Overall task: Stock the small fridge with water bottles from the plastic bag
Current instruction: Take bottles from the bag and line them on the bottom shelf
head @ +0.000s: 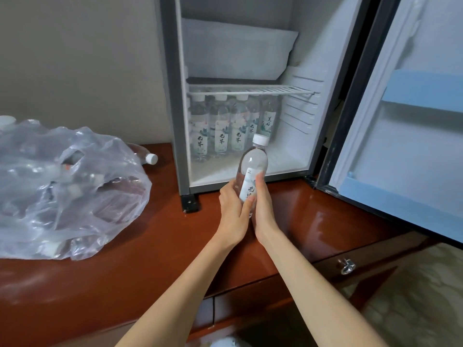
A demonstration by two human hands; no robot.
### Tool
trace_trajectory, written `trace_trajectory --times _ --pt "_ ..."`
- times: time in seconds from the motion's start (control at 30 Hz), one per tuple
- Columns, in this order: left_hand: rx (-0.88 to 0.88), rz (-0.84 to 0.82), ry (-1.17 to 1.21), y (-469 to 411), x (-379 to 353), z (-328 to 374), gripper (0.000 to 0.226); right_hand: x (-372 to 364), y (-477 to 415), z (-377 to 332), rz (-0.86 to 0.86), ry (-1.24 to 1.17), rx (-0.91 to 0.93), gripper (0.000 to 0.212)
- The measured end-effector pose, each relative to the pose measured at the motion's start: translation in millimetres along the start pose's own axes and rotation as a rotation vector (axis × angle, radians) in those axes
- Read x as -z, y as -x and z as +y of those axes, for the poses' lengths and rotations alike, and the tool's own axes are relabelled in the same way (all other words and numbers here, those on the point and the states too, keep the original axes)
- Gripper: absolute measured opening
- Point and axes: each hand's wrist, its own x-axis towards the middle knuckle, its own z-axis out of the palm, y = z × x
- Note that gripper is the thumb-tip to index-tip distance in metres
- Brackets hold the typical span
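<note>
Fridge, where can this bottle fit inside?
The fridge floor is bare between the standing bottles and the right wall, and in front of them. The back left, under the wire shelf, is crowded.

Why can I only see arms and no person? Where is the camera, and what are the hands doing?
The camera sits on the person's head and looks down, so you see only their two arms. The left hand and the right hand both hold one water bottle, nearly upright, in front of the open small fridge. Inside, under a wire shelf, a row of bottles already stands. The fridge stands on a brown wooden table. On the table to the left lies a clear plastic bag with more bottles in it.
</note>
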Motion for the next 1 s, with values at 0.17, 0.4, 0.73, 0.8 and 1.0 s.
trace_trajectory --times 0.17,0.4,0.73,0.8,1.0 --pt "-0.057 0.054 -0.043 -25 -29 -1 0.053 14 -31 0 0.131 0.002 0.112 0.064" --pt "-0.206 0.138 0.026 -58 -51 -9 0.048 30 -64 -8 0.177 0.107 0.341 0.059" --pt "-0.16 0.09 0.139 -99 -72 -20 0.062 50 -103 -16 0.14 0.254 0.468 0.029" --pt "-0.121 0.103 0.105 -104 -76 -23 0.063 54 -112 -14 0.104 0.309 0.465 0.035" --pt "-0.061 0.027 -0.12 -137 -70 -25 0.065 67 -142 -15 0.032 0.411 0.44 0.031"
